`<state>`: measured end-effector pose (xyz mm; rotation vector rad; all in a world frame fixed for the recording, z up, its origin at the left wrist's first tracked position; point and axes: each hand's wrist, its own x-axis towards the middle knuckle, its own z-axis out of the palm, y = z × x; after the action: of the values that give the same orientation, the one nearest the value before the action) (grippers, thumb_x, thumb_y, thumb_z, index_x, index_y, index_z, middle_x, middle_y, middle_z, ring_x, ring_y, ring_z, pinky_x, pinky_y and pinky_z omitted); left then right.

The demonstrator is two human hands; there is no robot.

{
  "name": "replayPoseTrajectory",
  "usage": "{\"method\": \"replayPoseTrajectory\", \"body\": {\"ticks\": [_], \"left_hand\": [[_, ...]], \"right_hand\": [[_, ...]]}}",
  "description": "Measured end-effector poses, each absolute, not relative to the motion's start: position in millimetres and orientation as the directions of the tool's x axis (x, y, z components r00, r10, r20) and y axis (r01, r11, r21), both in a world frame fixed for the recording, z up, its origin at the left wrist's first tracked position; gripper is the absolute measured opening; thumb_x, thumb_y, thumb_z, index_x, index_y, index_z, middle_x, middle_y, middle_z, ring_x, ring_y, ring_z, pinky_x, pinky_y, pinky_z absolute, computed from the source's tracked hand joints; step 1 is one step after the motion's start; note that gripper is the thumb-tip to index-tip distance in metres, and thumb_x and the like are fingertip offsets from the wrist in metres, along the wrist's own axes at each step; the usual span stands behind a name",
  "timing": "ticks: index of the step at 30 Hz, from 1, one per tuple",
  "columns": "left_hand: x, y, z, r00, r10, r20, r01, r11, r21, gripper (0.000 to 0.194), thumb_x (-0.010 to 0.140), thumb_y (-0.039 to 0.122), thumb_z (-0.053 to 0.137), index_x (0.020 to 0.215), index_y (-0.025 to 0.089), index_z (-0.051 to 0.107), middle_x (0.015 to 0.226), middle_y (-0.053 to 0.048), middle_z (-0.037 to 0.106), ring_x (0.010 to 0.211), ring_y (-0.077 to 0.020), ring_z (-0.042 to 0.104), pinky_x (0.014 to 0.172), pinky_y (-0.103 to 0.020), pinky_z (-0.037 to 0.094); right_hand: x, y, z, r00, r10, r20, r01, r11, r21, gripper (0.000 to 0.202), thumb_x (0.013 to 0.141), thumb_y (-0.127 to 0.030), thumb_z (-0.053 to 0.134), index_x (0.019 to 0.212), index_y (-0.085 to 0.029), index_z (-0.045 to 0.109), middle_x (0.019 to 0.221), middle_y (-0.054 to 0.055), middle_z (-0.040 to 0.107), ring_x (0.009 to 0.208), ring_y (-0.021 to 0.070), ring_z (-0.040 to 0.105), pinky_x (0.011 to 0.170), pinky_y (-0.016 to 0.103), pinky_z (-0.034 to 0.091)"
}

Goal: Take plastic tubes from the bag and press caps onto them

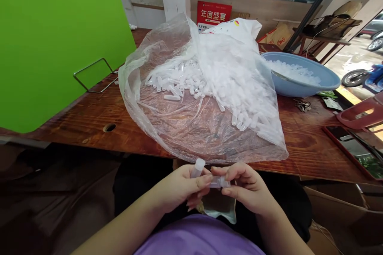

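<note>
Just beyond the table's front edge, my left hand (pixel 187 187) is closed around two small clear plastic tubes. One tube (pixel 197 168) sticks up between thumb and palm, with a frosted white end on top. The other tube (pixel 214 182) lies sideways, pointing right. At its right end is a ribbed, translucent screw cap (pixel 224 182), pinched by the thumb and fingers of my right hand (pixel 245 185). Ahead of both hands, a large clear plastic bag (pixel 185 135) lies with its mouth facing me, holding a heap of similar translucent tubes (pixel 176 79).
The wooden table (pixel 74 127) carries a blue basin (pixel 299 83) of small translucent pieces at right, with keys (pixel 303 105) and a phone (pixel 353 147) nearer. A green panel (pixel 60 40) with a wire stand (pixel 95 75) fills the left. A pouch (pixel 220 207) is below my hands.
</note>
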<state>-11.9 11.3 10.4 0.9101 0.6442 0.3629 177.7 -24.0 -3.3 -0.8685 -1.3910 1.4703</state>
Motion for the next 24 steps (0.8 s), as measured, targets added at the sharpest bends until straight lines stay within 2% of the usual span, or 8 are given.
{"method": "replayPoseTrajectory", "body": {"ticks": [4, 7, 10, 13, 16, 19, 21, 24], "left_hand": [[-12, 11, 4, 0.739, 0.535, -0.409, 0.063, 0.550, 0.833, 0.044, 0.070, 0.058, 0.061, 0.073, 0.014, 0.053, 0.043, 0.011, 0.033, 0.034, -0.0030, 0.026, 0.034, -0.017, 0.021], [-13, 9, 3, 0.666, 0.615, -0.423, 0.185, 0.413, 0.892, 0.043, 0.075, 0.055, 0.055, 0.082, 0.013, 0.058, 0.043, 0.010, 0.036, 0.036, -0.0039, 0.027, 0.034, -0.017, 0.019], [-9, 3, 5, 0.631, 0.659, -0.410, 0.264, 0.314, 0.912, 0.034, 0.081, 0.045, 0.051, 0.084, 0.013, 0.059, 0.051, 0.007, 0.043, 0.044, -0.0056, 0.036, 0.041, -0.017, 0.029], [-4, -1, 7, 0.600, 0.737, -0.312, 0.338, 0.119, 0.933, 0.026, 0.082, 0.037, 0.049, 0.086, 0.014, 0.060, 0.074, -0.001, 0.058, 0.067, -0.0121, 0.052, 0.063, -0.023, 0.043], [-4, -2, 8, 0.573, 0.778, -0.258, 0.406, 0.004, 0.914, 0.028, 0.083, 0.037, 0.046, 0.088, 0.014, 0.060, 0.083, -0.004, 0.060, 0.076, -0.0160, 0.054, 0.070, -0.027, 0.044], [-5, -2, 7, 0.557, 0.785, -0.271, 0.409, 0.024, 0.912, 0.032, 0.084, 0.040, 0.044, 0.089, 0.013, 0.060, 0.080, -0.004, 0.059, 0.073, -0.0158, 0.053, 0.068, -0.026, 0.044], [-6, -3, 6, 0.577, 0.771, -0.269, 0.391, 0.028, 0.920, 0.032, 0.084, 0.040, 0.045, 0.091, 0.014, 0.060, 0.081, -0.003, 0.059, 0.073, -0.0156, 0.054, 0.069, -0.026, 0.044], [-6, -5, 5, 0.620, 0.747, -0.241, 0.358, 0.004, 0.934, 0.029, 0.083, 0.039, 0.048, 0.093, 0.015, 0.060, 0.083, -0.003, 0.059, 0.075, -0.0150, 0.054, 0.070, -0.026, 0.044]], "right_hand": [[184, -27, -9, -0.382, 0.908, 0.173, 0.064, 0.213, -0.975, 0.012, 0.081, -0.030, 0.063, 0.089, -0.023, 0.058, 0.095, 0.006, 0.069, 0.103, 0.0223, 0.061, 0.078, 0.033, 0.053], [185, -29, -14, -0.338, 0.922, 0.189, 0.222, 0.273, -0.936, 0.019, 0.081, -0.036, 0.062, 0.094, -0.022, 0.058, 0.087, 0.005, 0.070, 0.085, 0.0184, 0.067, 0.069, 0.027, 0.052], [182, -33, -21, -0.211, 0.968, 0.139, 0.437, 0.220, -0.872, 0.029, 0.082, -0.046, 0.056, 0.074, -0.019, 0.056, 0.064, 0.001, 0.064, 0.056, 0.0125, 0.059, 0.052, 0.021, 0.045], [180, -35, -25, -0.185, 0.976, 0.112, 0.606, 0.203, -0.769, 0.052, 0.092, -0.049, 0.032, 0.051, -0.018, 0.043, 0.047, -0.001, 0.048, 0.046, 0.0103, 0.047, 0.046, 0.022, 0.035], [183, -34, -25, -0.220, 0.968, 0.123, 0.573, 0.230, -0.787, 0.054, 0.093, -0.052, 0.017, 0.065, -0.019, 0.050, 0.056, 0.001, 0.054, 0.051, 0.0122, 0.051, 0.048, 0.022, 0.038], [185, -36, -24, -0.261, 0.928, 0.267, 0.564, 0.370, -0.738, 0.036, 0.090, -0.049, 0.035, 0.094, -0.018, 0.053, 0.075, 0.004, 0.060, 0.062, 0.0137, 0.056, 0.056, 0.023, 0.043], [182, -37, -25, -0.281, 0.909, 0.309, 0.583, 0.418, -0.697, 0.029, 0.091, -0.040, 0.037, 0.083, -0.018, 0.054, 0.067, 0.002, 0.057, 0.057, 0.0123, 0.053, 0.053, 0.022, 0.041], [177, -37, -26, -0.231, 0.932, 0.280, 0.530, 0.362, -0.767, 0.044, 0.096, -0.033, 0.021, 0.062, -0.019, 0.045, 0.053, -0.001, 0.047, 0.047, 0.0097, 0.045, 0.046, 0.021, 0.035]]}}
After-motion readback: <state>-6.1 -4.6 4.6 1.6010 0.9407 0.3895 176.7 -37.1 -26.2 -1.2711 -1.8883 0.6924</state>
